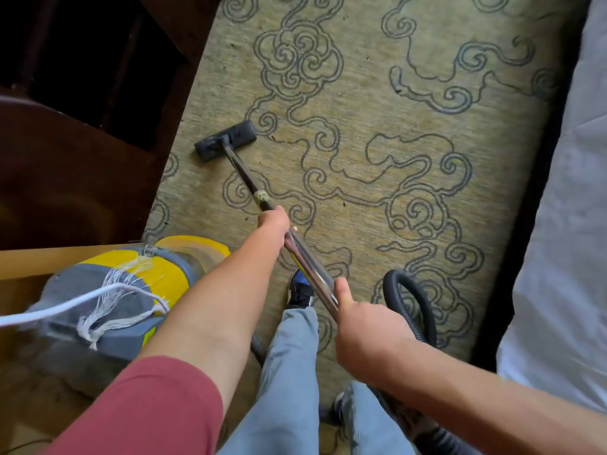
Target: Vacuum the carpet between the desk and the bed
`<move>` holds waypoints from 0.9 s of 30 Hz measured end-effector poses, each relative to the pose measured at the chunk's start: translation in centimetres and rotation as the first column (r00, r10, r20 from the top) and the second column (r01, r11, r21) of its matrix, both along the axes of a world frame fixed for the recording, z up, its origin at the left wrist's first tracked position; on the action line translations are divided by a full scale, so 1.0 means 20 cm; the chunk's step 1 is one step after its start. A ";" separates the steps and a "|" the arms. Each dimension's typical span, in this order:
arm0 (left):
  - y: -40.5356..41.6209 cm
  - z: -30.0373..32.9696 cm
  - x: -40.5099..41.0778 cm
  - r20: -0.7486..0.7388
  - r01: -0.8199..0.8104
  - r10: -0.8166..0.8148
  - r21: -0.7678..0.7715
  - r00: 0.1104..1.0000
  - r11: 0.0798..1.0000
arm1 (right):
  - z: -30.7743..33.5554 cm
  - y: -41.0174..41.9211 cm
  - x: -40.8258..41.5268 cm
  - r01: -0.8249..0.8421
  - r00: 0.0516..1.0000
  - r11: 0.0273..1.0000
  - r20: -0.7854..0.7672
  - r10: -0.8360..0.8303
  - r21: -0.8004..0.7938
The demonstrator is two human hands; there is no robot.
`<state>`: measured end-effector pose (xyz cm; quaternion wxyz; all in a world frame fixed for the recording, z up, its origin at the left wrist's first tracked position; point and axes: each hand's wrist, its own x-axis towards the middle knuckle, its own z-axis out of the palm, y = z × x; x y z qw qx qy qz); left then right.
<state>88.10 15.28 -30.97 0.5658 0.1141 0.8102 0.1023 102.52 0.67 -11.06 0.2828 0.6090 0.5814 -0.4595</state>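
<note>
Head view: person stands on the carpet point(377, 103), olive-tan with dark swirl linework, working a vacuum wand point(279, 224). Wand long axis runs diagonally, from lower right near the person's body up and left to the floor head point(226, 140); it points away from the person toward the dark desk point(75, 133). Floor head is black, rectangular, flat on the carpet, its own long axis roughly crosswise to the wand, tilted so its right end sits further from the person; it lies near the desk edge, well apart from the bed point(565, 257). Left hand point(273, 222) grips the wand partway down, fingers curled round the tube, just behind a pale collar on it. Right hand point(364, 326) grips the wand's near end, fingers wrapped, thumb up along the metal. Black ribbed hose point(414, 297) loops on the carpet just beside the right hand, on the bed side. Yellow and grey vacuum canister point(131, 290) sits on the desk side of the wand, beside the left forearm, with a white cord point(65, 307) across it. A dark shoe point(300, 290) shows under the wand; jeans legs lie below.
</note>
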 end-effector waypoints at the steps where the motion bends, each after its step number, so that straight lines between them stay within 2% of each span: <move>1: 0.03 0.00 -0.01 -0.005 -0.012 0.012 0.001 1.000 1.000 | 0.01 0.03 -0.01 -0.007 1.000 1.000 -0.008 0.007 0.001; 14: 0.39 0.00 -0.29 -0.098 0.028 -0.030 -0.020 0.995 0.999 | -0.04 0.37 -0.27 0.066 0.990 0.998 -0.123 -0.065 0.004; 22: 0.36 0.00 -0.30 -0.090 0.029 -0.032 -0.030 0.995 0.999 | -0.02 0.36 -0.26 0.065 0.992 0.998 -0.108 -0.065 -0.007; 27: 0.36 0.04 -0.27 -0.095 0.030 -0.030 -0.007 0.995 1.000 | 0.00 0.38 -0.25 0.025 0.997 0.999 -0.072 -0.022 0.041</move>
